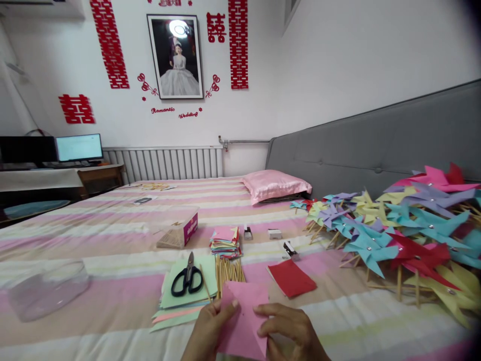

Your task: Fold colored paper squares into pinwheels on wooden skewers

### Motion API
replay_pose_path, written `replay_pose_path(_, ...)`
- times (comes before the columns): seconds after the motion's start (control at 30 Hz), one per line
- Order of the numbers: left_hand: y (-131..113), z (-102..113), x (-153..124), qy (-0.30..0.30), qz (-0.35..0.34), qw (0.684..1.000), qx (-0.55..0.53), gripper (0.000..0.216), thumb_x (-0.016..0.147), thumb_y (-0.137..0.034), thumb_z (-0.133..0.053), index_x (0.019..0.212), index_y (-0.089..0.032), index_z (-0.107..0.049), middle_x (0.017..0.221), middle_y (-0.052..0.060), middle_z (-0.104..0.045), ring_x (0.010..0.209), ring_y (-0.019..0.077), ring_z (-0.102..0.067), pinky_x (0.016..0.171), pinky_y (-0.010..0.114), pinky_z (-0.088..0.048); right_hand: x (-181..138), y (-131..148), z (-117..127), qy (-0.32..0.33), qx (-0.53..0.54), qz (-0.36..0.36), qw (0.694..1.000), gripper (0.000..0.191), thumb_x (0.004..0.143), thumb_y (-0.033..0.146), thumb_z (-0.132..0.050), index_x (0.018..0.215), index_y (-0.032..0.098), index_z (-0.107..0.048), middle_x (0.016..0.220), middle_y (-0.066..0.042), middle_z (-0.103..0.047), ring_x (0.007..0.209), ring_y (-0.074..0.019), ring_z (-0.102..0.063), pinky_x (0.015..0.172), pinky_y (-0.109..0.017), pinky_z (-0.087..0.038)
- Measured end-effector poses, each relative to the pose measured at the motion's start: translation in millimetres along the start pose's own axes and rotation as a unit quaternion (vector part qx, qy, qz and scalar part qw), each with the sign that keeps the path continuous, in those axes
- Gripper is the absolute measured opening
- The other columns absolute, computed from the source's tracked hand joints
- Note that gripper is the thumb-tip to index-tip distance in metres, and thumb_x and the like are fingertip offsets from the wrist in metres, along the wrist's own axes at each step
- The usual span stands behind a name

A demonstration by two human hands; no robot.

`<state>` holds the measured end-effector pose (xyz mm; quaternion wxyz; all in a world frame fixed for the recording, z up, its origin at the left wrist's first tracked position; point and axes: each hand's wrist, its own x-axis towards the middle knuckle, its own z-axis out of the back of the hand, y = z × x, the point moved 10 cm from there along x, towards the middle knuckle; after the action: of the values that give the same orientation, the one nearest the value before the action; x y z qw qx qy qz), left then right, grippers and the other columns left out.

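Note:
Between my two hands is a sheet of pink paper point(246, 301), held up near the bottom of the head view. My left hand point(211, 328) pinches its left edge, thumb on the near face. On the other edge, the fingers of my right hand point(291, 328) press the sheet, with part of that grip hidden behind it. Just beyond the sheet lies a bundle of thin wooden sticks point(228, 271). Black-handled scissors point(188, 281) rest on a stack of light green paper point(173, 296) to the left. Red paper squares point(292, 278) lie to the right.
Many finished paper pinwheels point(409, 235) are heaped at the right. A stack of small coloured paper point(225, 240), small boxes point(274, 233), an open carton point(180, 230) and a clear plastic container point(48, 291) sit on the striped bedspread point(124, 250). A pink pillow point(276, 184) lies farther back.

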<state>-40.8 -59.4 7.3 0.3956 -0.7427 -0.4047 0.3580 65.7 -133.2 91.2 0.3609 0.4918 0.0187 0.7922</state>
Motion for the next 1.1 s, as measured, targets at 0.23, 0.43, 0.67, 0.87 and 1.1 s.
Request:
replay_pose_path(0.23, 3, 14, 9, -0.051, -0.029, 0.998, 0.025, 0.034, 0.055, -0.036, -0.075, 0.074, -0.008, -0.069, 0.055, 0.005, -0.066, 0.048, 0.0148, -0.056, 0.052, 0.024, -0.041, -7, -22, 2, -0.040, -0.026, -0.052, 0.998, 0.033, 0.067, 0.001, -0.049, 0.092, 0.019, -0.061, 0.106, -0.011, -0.064, 0.093, -0.0187, -0.062, 0.065, -0.022, -0.054)
replay_pose_path(0.43, 8, 19, 11, -0.084, -0.028, 0.996, 0.004, 0.033, 0.056, -0.036, -0.074, 0.074, -0.009, -0.068, 0.053, 0.005, -0.066, 0.043, 0.0157, -0.055, 0.051, 0.028, -0.043, -20, -64, 6, -0.106, 0.050, -0.217, 0.969, 0.018, 0.079, 0.017, -0.051, 0.094, 0.019, -0.061, 0.111, -0.013, -0.061, 0.074, -0.0172, -0.066, 0.050, -0.021, -0.051)
replay_pose_path(0.67, 4, 7, 6, -0.075, -0.022, 0.997, -0.020, 0.034, 0.055, -0.036, -0.074, 0.073, -0.008, -0.069, 0.053, 0.006, -0.065, 0.046, 0.0169, -0.057, 0.051, 0.027, -0.044, -30, -94, -7, -0.094, 0.236, -0.317, 0.913, 0.016, 0.077, 0.027, -0.058, 0.088, 0.018, -0.065, 0.109, -0.013, -0.062, 0.090, -0.0217, -0.062, 0.069, -0.029, -0.051)
replay_pose_path(0.87, 1, 0, 4, -0.055, -0.024, 0.998, -0.015, 0.038, 0.052, -0.042, -0.075, 0.070, -0.009, -0.069, 0.052, 0.005, -0.064, 0.049, 0.0161, -0.057, 0.050, 0.024, -0.042, -32, -94, -27, -0.023, 0.372, -0.341, 0.863, 0.017, 0.069, 0.030, -0.067, 0.080, 0.017, -0.067, 0.062, 0.000, -0.062, 0.051, -0.0087, -0.052, 0.046, -0.018, -0.039)
replay_pose_path(1.1, 19, 14, 18, -0.056, -0.018, 0.998, 0.016, 0.042, 0.048, -0.043, -0.077, 0.070, -0.009, -0.067, 0.051, 0.004, -0.062, 0.046, 0.0145, -0.052, 0.049, 0.025, -0.041, -26, -78, -36, 0.032, 0.414, -0.332, 0.847, 0.013, 0.065, 0.028, -0.071, 0.070, 0.016, -0.068, 0.057, 0.004, -0.057, 0.049, -0.0056, -0.049, 0.049, -0.016, -0.039)
